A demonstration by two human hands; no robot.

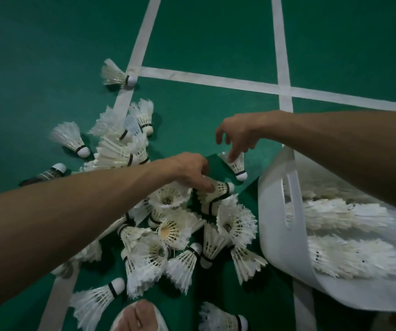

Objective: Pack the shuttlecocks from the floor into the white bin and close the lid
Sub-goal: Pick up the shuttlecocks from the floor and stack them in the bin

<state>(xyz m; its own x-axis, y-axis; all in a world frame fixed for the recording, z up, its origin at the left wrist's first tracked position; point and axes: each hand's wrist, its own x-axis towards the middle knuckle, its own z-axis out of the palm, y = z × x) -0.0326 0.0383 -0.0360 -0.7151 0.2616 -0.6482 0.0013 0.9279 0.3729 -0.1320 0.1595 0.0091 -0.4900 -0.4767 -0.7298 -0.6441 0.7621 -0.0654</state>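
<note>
Shuttlecocks lay heaped on the green floor, feathers tangled, with strays out toward the white court lines. Just right of the heap the white bin was tipped with its mouth toward the pile, probably so each load had only a short way to travel; rows of shuttlecocks already lay inside, and no lid showed. From the left, the left hand pressed down on a shuttlecock atop the heap, fingers closed on its skirt. Above a lone shuttlecock near the bin's rim, the right hand hung with fingers loosely spread, one fingertip touching the feathers, seemingly about to pinch.
</note>
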